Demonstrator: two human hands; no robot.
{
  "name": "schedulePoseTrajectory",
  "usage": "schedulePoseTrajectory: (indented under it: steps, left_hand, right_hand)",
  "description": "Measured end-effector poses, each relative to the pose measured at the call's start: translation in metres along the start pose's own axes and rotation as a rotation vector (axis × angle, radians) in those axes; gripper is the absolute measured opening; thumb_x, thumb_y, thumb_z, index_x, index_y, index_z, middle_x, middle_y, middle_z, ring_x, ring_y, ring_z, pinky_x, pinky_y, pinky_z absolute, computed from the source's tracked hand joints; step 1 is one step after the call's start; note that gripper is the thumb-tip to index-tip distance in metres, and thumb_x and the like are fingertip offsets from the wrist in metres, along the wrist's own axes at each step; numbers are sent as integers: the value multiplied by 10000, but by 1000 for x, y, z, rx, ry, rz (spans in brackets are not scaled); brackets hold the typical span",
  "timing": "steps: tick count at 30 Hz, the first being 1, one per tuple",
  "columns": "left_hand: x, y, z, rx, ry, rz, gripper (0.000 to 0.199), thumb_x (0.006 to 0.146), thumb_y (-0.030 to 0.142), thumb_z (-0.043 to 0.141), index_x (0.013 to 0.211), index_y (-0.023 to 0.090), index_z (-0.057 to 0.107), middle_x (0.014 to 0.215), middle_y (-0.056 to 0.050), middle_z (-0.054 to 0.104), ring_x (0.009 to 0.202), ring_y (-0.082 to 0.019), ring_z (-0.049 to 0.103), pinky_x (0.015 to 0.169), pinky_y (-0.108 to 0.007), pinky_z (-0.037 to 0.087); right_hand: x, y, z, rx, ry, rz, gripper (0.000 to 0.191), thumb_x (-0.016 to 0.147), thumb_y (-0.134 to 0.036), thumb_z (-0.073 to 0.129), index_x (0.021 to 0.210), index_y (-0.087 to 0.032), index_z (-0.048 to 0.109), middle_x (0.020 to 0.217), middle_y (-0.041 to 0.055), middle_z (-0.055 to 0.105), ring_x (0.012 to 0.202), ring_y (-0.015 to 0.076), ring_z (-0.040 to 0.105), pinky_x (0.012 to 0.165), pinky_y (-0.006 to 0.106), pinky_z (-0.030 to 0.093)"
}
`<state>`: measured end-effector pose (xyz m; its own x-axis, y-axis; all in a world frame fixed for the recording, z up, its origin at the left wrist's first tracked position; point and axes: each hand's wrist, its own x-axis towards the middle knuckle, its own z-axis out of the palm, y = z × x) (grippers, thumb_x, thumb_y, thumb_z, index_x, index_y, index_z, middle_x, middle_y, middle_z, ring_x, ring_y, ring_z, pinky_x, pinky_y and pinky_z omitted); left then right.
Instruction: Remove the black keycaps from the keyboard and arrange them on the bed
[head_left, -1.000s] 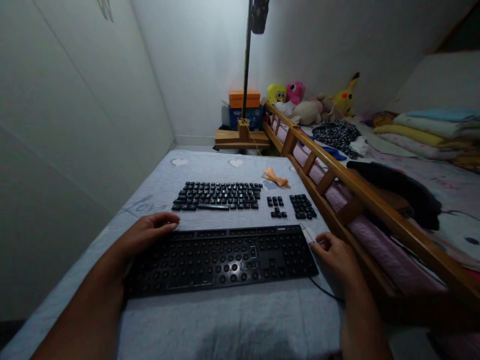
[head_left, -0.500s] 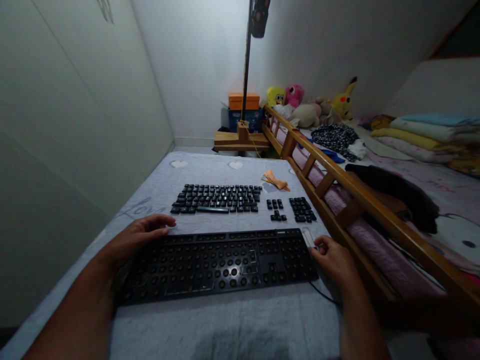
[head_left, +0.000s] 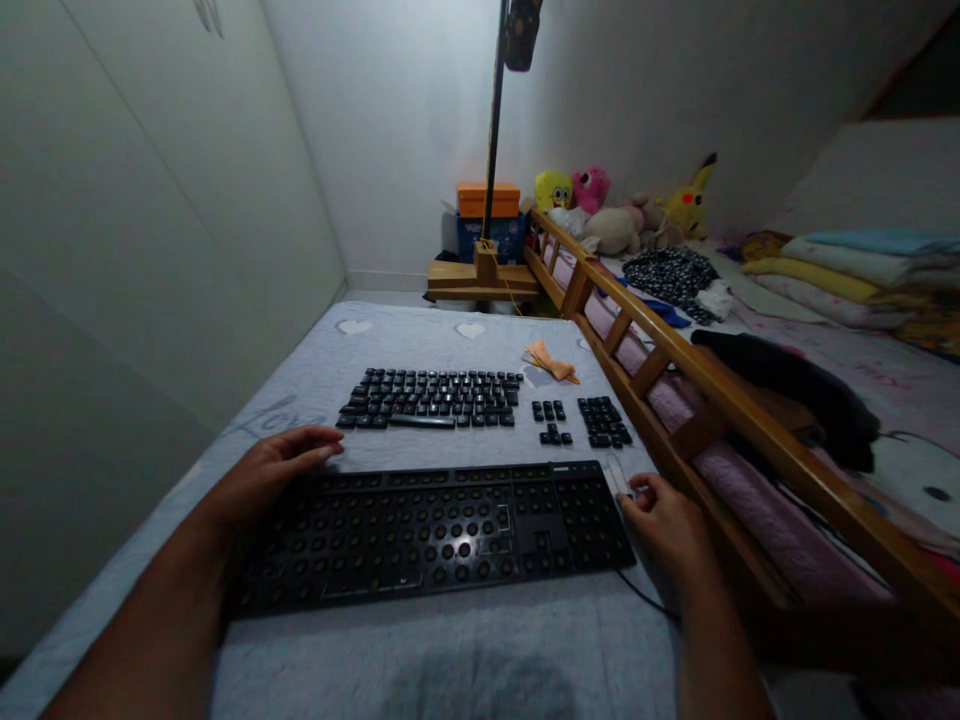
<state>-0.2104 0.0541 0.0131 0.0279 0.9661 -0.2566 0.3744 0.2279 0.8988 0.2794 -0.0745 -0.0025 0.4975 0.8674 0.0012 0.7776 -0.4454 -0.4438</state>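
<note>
A black keyboard base [head_left: 442, 535] without keycaps lies across the cloth-covered table, its cable leaving at the lower right. By its upper left corner is my left hand [head_left: 281, 465], fingers stretched and a little apart, holding nothing. My right hand [head_left: 660, 510] is at the base's right edge, thumb and fingers curled together; they are at a thin clear or whitish tool [head_left: 616, 478], and whether it is gripped is hard to tell. Loose black keycaps [head_left: 435, 395] lie in rows beyond the base, with a small arrow group [head_left: 555, 437] and a number-pad group [head_left: 602, 420] to the right.
An orange cloth bow-like item [head_left: 551, 360] lies at the table's far right. A wooden bed rail [head_left: 667, 345] runs along the right side, with bedding and plush toys behind it. A wooden stand [head_left: 484, 280] with a dark pole is beyond the table; a pale cabinet is on the left.
The keyboard base has shifted slightly left and toward me. My left hand has moved slightly left, while my right hand has hardly moved.
</note>
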Motion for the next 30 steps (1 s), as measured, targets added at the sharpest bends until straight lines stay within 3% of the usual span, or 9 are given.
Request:
schedulePoseTrajectory:
  steps: [4, 8, 11, 14, 17, 22, 30]
  left_hand:
    - [0, 0, 1, -22, 14, 10, 510, 618, 564, 793, 972, 205, 720, 960, -29, 750, 871, -262, 682, 679, -292, 544]
    - [0, -1, 1, -32, 45, 7, 506, 620, 564, 792, 980, 216, 721, 926, -25, 755, 853, -252, 689, 671, -281, 544]
    - [2, -1, 1, -13, 69, 47, 513, 624, 584, 778, 967, 207, 724, 947, -45, 756, 890, -258, 696, 703, -287, 555]
    - [7, -5, 0, 16, 104, 75, 559, 600, 617, 768, 962, 193, 733, 928, -80, 759, 889, -288, 705, 709, -330, 576]
    - [12, -9, -2, 37, 108, 98, 552, 601, 619, 763, 959, 200, 739, 921, -83, 762, 914, -292, 702, 749, -346, 580]
    - [11, -10, -1, 33, 100, 105, 538, 626, 610, 753, 972, 198, 734, 924, -83, 760, 933, -298, 701, 803, -377, 578]
    - [7, -2, 3, 31, 123, 85, 519, 591, 602, 768, 925, 205, 743, 894, -65, 760, 840, -267, 710, 693, -319, 577]
  right_hand:
    - [0, 4, -2, 101, -4, 12, 328, 741, -483, 564, 867, -200, 671, 652, 23, 650, 620, 203, 627, 581, 287, 411]
    - [1, 0, -21, 217, 73, -46, 368, 761, -510, 539, 873, -190, 681, 806, 79, 713, 728, 232, 658, 656, 312, 464]
    - [13, -20, -43, 172, 65, -133, 326, 781, -482, 554, 877, -203, 691, 834, 75, 729, 711, 223, 655, 655, 309, 465]
    - [44, -49, -53, 64, 43, -292, 249, 811, -400, 560, 876, -206, 701, 862, 63, 734, 773, 207, 662, 698, 288, 459]
    - [89, -73, -43, -146, -12, -373, 172, 818, -267, 565, 855, -186, 713, 897, 66, 741, 800, 182, 655, 693, 255, 435]
    - [154, -88, -7, -210, -12, -361, 179, 798, -150, 581, 860, -158, 749, 934, 92, 760, 884, 188, 665, 759, 243, 431]
    - [196, -93, 21, -253, -10, -314, 192, 806, -201, 630, 897, -181, 797, 945, 106, 776, 925, 221, 685, 783, 261, 444]
